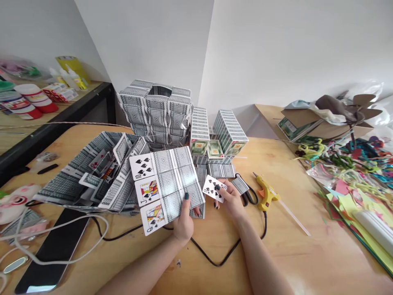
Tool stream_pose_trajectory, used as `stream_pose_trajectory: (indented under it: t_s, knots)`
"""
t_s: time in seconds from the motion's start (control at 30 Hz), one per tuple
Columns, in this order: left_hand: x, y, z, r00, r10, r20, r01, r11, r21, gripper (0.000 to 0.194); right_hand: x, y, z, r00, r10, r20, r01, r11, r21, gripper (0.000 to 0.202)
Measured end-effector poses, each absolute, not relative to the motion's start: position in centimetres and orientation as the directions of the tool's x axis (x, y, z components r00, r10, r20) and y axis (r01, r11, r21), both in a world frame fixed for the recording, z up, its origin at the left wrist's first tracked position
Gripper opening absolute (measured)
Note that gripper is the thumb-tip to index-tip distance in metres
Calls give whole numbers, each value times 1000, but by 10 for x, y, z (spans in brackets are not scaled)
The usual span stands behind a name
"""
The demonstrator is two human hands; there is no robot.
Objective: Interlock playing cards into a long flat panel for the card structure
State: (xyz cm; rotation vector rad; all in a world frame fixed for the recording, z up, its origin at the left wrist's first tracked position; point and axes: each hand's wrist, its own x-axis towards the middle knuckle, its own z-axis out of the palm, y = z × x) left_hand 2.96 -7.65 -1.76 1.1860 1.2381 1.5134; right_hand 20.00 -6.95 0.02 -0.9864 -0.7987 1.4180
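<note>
Pale walls (276, 53) rise beyond a wooden tabletop (221, 282). At centre, the left hand (183, 225) grips a panel of joined playing cards (170, 184), thumb above and fingertips partly visible beneath; just to its right, the right hand (232, 200) pinches a loose spade card (211, 188), face up. A yellow glue gun (267, 197) lies farther right; a card-built box (156, 112) stands at the far side. For sound handling, the panel would best be supported from below to spare its joints, and the card held lightly near its edge, unbent.
</note>
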Motion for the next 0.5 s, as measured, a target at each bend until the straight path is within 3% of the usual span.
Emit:
stream_pose_trajectory:
  t_s: [0.1, 0.23, 0.5]
  knots:
    - [24, -72, -47, -298, 901, 315, 91, -302, 949, 27, 198, -69, 1, 58, 993, -103, -401, -71, -913, 28]
    - [22, -68, -71, -250, 918, 307, 72, -298, 952, 31, 197, -69, 1, 62, 992, -110, -372, -79, -925, 29]
    - [27, -52, -23, -305, 926, 224, 5, -234, 972, 34, 189, -73, 3, -133, 985, -114, -265, -146, -953, 28]
